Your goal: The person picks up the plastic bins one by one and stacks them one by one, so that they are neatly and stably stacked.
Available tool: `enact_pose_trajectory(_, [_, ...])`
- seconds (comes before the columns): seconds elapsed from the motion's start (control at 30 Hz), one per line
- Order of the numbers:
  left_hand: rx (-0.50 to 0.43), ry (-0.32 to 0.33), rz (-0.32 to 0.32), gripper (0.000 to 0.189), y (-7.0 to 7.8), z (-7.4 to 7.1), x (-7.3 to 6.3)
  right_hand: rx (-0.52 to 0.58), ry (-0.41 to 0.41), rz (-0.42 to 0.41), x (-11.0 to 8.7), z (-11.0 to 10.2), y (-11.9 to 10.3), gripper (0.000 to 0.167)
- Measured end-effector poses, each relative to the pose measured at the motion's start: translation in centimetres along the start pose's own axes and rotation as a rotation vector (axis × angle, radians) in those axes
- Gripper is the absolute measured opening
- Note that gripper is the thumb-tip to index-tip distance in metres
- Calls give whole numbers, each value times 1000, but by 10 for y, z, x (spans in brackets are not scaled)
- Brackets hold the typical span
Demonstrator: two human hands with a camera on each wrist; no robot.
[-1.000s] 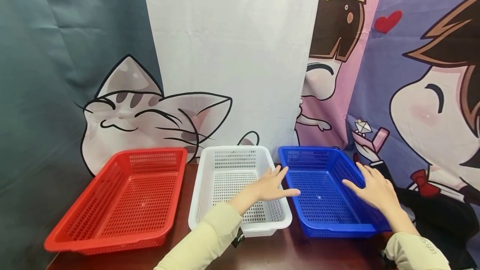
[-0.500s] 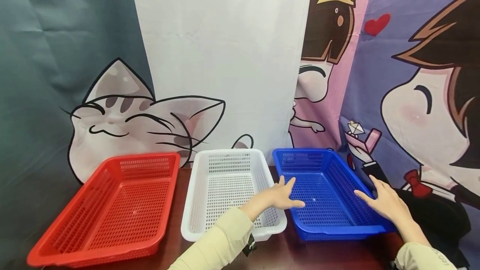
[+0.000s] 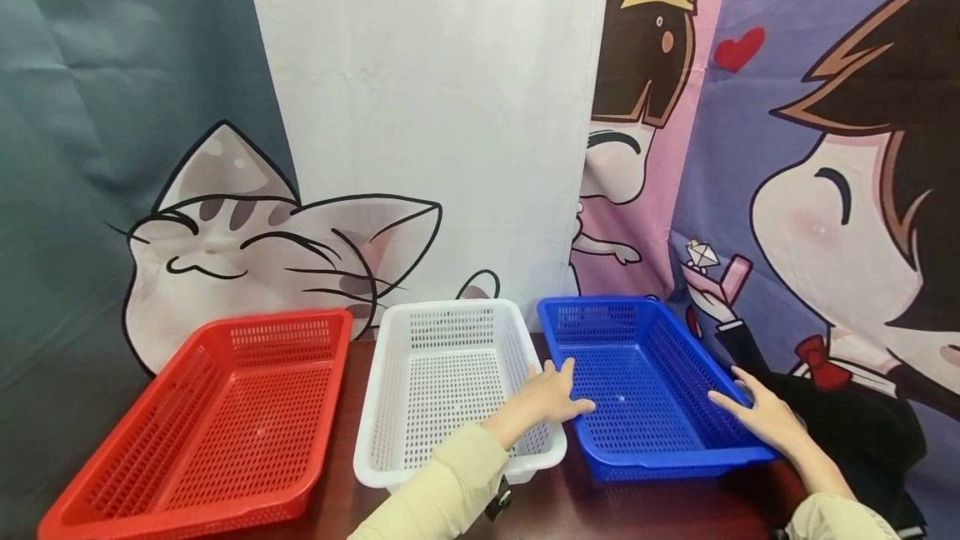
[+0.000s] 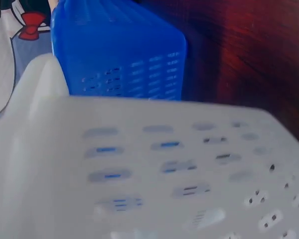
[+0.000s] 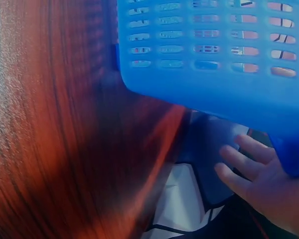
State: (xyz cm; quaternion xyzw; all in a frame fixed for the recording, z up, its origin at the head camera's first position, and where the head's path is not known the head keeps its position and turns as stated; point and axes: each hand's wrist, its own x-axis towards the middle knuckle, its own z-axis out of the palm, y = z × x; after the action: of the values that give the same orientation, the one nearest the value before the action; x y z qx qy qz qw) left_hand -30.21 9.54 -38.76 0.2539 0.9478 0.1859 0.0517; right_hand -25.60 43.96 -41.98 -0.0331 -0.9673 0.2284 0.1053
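A shallow blue plastic basket [image 3: 641,432] with slotted walls stands on the right. My left hand [image 3: 551,397] is at its left rim, fingers spread, over the gap beside the white basket [image 3: 551,450]. In the left wrist view the white basket's slotted wall [image 4: 154,149] fills the front, with the blue basket [image 4: 124,55] behind it and the hand out of sight. My right hand [image 3: 768,417] is at the blue basket's right rim. The right wrist view shows its extended fingers [image 5: 246,167] outside the blue wall [image 5: 204,82], thumb hidden.
A larger red basket [image 3: 251,515] stands at the left, apart from the white one. All three rest on a dark red-brown wooden table [image 3: 547,515]. A cartoon-printed cloth [image 3: 450,107] hangs directly behind them.
The view has turned slightly right. Both hands have come down to the blue basket, the left to its left rim and the right to its right rim. The baskets stay in place.
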Motion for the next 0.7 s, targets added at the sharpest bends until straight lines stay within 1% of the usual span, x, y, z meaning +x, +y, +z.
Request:
enact_pose_trajectory(0.13, [25,37,0,82,2,4,2,50,3,-23,0,1,2,71])
enact_pose_trajectory(0.2, [15,45,-2,82,2,5,2,76,17,-34,1,1,5,65])
enact_pose_trajectory(0.3, [-36,68,9,80,2,7,3,125,11,-30,1,-1,9,60])
enact_pose_trajectory(0.4, [-108,111,24,76,-1,8,4,158,-1,-6,1,-1,11,58])
enact_pose_trajectory(0.5, [-172,141,36,71,-5,8,6,165,-12,16,1,-1,12,58])
enact_pose_trajectory(0.57, [-204,142,34,71,-6,8,7,173,-17,29,1,-1,11,59])
enact_pose_trajectory(0.7, [-249,142,19,77,-7,8,9,208,-22,49,1,-2,11,62])
